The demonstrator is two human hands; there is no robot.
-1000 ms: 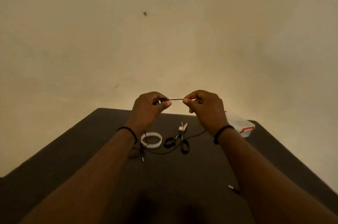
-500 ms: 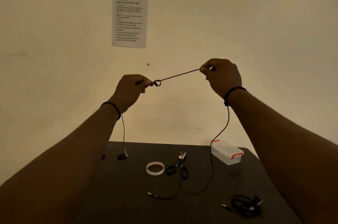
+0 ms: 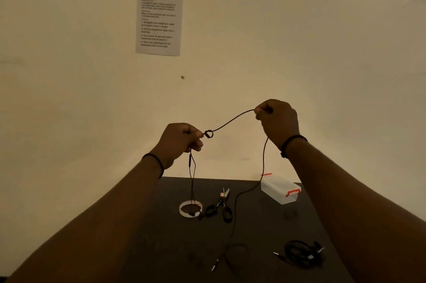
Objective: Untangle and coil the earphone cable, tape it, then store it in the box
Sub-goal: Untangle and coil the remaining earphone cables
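While both hands pinch the earphone cable [image 3: 232, 120] above the worktop [image 3: 265, 232], its taut span runs up-right fr. left hand [image 3: 178, 142] to right hand [image 3: 277, 120]. Small knot loop [image 3: 208, 134] sits just beside left grip; L nearer, likely picks it open.

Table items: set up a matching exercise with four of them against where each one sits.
Things:
1. tape roll
2. scissors
3. box
4. coiled cable

Places:
A. far right of the table, by the wall
B. near right, closest to the camera
C. leftmost of the four
D. between the tape roll and the box

Pairs: 1-C, 2-D, 3-A, 4-B
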